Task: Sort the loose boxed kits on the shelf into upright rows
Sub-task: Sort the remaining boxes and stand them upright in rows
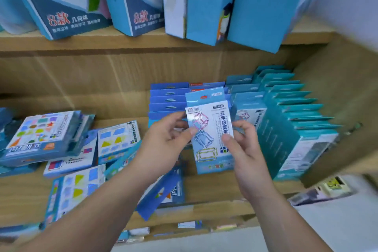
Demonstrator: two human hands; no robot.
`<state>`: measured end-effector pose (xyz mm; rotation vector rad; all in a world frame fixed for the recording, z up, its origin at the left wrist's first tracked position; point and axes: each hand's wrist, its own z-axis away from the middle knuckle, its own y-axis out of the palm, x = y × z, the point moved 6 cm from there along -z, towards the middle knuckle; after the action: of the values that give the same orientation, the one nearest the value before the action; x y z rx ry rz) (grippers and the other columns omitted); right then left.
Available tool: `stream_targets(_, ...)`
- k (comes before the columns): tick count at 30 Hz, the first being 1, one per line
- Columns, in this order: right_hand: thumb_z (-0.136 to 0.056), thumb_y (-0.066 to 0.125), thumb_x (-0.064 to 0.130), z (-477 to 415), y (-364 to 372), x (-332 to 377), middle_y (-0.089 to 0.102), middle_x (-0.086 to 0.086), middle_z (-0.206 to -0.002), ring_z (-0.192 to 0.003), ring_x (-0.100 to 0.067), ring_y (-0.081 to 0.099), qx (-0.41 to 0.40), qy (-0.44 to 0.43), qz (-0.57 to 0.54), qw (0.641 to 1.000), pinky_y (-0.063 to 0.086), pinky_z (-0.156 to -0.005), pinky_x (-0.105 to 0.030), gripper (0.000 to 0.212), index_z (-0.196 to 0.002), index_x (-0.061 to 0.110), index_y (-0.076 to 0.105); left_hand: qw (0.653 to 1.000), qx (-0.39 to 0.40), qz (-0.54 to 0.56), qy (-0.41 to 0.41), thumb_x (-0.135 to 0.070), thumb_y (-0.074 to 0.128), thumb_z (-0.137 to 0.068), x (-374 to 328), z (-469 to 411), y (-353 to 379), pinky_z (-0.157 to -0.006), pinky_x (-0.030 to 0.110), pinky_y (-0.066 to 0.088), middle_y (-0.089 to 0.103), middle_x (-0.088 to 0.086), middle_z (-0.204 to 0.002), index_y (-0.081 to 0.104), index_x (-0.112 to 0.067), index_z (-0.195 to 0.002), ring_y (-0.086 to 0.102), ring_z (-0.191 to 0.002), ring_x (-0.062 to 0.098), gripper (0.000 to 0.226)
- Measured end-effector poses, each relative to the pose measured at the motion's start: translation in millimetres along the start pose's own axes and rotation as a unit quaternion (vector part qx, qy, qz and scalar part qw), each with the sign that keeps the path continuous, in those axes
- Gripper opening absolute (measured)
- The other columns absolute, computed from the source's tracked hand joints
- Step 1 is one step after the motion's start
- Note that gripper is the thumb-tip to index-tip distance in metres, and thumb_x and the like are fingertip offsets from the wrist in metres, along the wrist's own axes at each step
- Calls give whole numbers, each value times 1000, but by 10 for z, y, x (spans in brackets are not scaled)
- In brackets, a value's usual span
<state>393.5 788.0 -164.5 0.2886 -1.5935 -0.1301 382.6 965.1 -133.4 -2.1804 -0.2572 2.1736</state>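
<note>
Centrally, left hand [169, 139] and right hand [243, 145] pinch a pale-blue cardboard boxed kit [212, 139] by its side edges, just before the upright rows of teal boxes [296, 129] on the wooden shelf [208, 188]. Long axis near vertical, hang tab uppermost, printed face toward the wearer. Risk: the light thumb pinch may slip, or insertion may topple neighbouring boxes.

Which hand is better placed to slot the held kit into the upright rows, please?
Probably the right hand: it grips the kit on the side nearest the matching upright row, while the left hand is on the far side.
</note>
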Motion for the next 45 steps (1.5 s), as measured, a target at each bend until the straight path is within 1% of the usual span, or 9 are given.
stream_targets(3,-98,57,9,25,-314,-57,75,-8,-107,-94,-18,70,-26,-15,29,999,58,-76,-32,21,-114,16,46,1000,-8,-6,-14,-6,67,-92,70,-90,321,-76,24,58,75,-1,-96,67,-25,-111,73,-87,15,28)
stream_targets(6,-95,63,22,59,-627,-92,71,2,-110,-102,-11,67,-66,-70,191,977,56,-89,-36,23,-116,26,54,1000,-13,-17,-10,-4,69,-90,179,-158,602,-75,26,57,76,-8,-95,66,-25,-110,72,-84,9,29)
stream_targets(11,-94,56,16,113,-810,-161,42,0,-143,-131,-4,39,-48,-102,409,905,23,-107,-3,56,-148,18,41,995,-57,-76,22,-3,71,-87,290,-279,893,-65,13,50,72,-12,-91,58,-27,-112,68,-67,-1,37)
stream_targets(17,-102,49,15,47,-888,-223,9,8,-164,-143,7,10,4,-53,437,898,1,-102,6,63,-158,19,21,985,-75,-155,24,-15,72,-89,447,-508,1113,-75,29,58,67,-17,-98,53,-33,-119,70,-77,0,41)
stream_targets(21,-102,47,13,-37,-924,-213,-4,8,-167,-133,27,-12,21,-58,448,892,-3,-99,8,62,-158,18,22,979,-94,-173,44,-13,74,-87,415,-608,1199,-74,10,53,62,-24,-93,59,-27,-129,67,-80,-2,46)
stream_targets(23,-102,47,12,-35,-923,-201,-7,6,-167,-127,31,-22,19,-68,459,885,-4,-99,8,60,-157,16,23,977,-103,-179,57,-13,75,-86,397,-628,1236,-79,16,54,61,-26,-93,61,-25,-129,68,-84,4,47)
stream_targets(32,-101,46,10,-99,-951,-215,-7,12,-166,-151,1,-5,18,-69,466,882,2,-113,-5,61,-157,12,22,977,-121,-171,42,-23,78,-84,428,-679,1364,-84,34,57,63,-27,-83,57,-28,-133,69,-90,5,53)
stream_targets(41,-101,46,6,-169,-960,-289,-15,13,-165,-136,23,-22,57,-53,436,896,-5,-104,5,64,-158,12,17,979,-137,-150,30,-24,80,-82,472,-744,1348,-84,32,57,64,-25,-84,60,-28,-129,68,-89,5,51)
stream_targets(45,-101,49,10,-118,-953,-275,-8,14,-166,-138,24,-15,46,-57,419,905,-4,-104,5,62,-157,18,24,982,-104,-154,21,-26,79,-83,478,-720,1319,-72,17,53,69,-13,-98,55,-28,-132,69,-83,0,54)
